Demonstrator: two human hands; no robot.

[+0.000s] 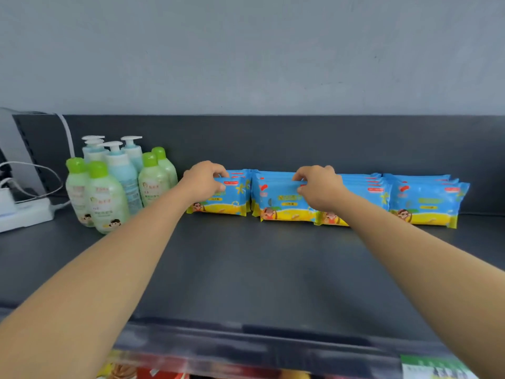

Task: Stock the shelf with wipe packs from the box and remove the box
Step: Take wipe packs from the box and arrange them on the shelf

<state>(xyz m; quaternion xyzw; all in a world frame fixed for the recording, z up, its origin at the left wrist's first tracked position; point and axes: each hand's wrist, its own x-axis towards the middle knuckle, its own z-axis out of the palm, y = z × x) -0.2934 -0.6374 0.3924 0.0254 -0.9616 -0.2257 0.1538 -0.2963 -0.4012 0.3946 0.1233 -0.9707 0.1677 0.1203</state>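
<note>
Your arms reach straight across the dark shelf (246, 269). Your left hand (203, 181) and right hand (318, 187) each pinch upright wipe packs (284, 203).

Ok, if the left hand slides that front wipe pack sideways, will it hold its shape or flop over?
The front wipe pack looks like a soft film pouch, so it will probably dent under the left hand. Standing on its narrow bottom edge, it may tip forward. The smooth dark shelf should let it slide easily.
</note>
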